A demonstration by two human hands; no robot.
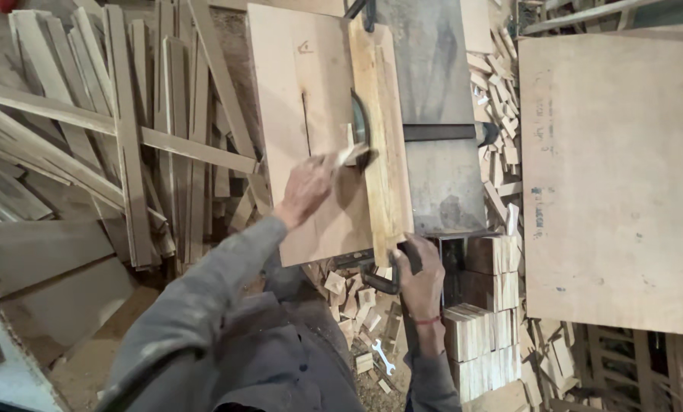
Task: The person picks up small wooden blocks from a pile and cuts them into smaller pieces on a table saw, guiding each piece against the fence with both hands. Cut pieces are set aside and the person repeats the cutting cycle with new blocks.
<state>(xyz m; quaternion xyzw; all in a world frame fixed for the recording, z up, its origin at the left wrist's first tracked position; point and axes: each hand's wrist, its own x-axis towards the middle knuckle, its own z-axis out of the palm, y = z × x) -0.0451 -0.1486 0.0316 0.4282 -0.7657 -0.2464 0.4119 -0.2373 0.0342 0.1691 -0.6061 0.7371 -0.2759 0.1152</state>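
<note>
The left hand (305, 187) has its fingers clamped on a small wood piece (351, 155) beside the saw blade (359, 126) mid-bench (296, 91). The right hand (419, 284) has its fingers closed around a dark handle (391, 284) at the bench's near edge; offcuts (357, 305) litter the floor below

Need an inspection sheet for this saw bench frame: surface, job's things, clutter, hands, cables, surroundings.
Surface: plywood saw table, slot cut in it, saw blade standing up through it.
Job's things: small wood piece pressed at the blade; plank fence beside it, held by a clamp.
Clutter: wood offcuts and a wrench on the floor below.
Hands: left hand holds the wood piece; right hand grips the clamp.
Cables: nothing seen.
Surroundings: heap of wood strips on the left, stacked blocks, large plywood sheet on the right.
</note>
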